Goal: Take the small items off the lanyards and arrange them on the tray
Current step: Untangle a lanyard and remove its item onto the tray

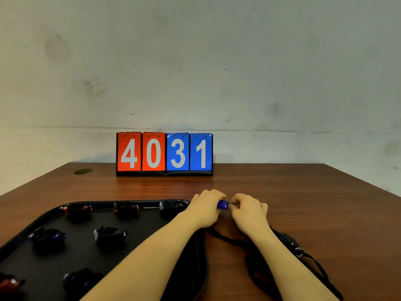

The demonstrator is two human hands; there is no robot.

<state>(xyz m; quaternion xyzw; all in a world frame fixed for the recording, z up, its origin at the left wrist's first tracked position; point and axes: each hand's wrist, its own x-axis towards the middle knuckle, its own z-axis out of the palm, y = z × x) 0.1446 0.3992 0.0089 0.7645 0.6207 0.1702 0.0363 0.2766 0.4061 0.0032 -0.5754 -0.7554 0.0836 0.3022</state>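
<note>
Just past the tray's far right corner, over the table, the left hand has its fingers curled round a small blue item, while the right hand pinches the thin loop at its right end. The item lies crosswise, long axis left to right, loop end towards the right hand. To free it cleanly, I'd hold the body steady and work the loop out gently, leaving the black lanyard slack.
</note>
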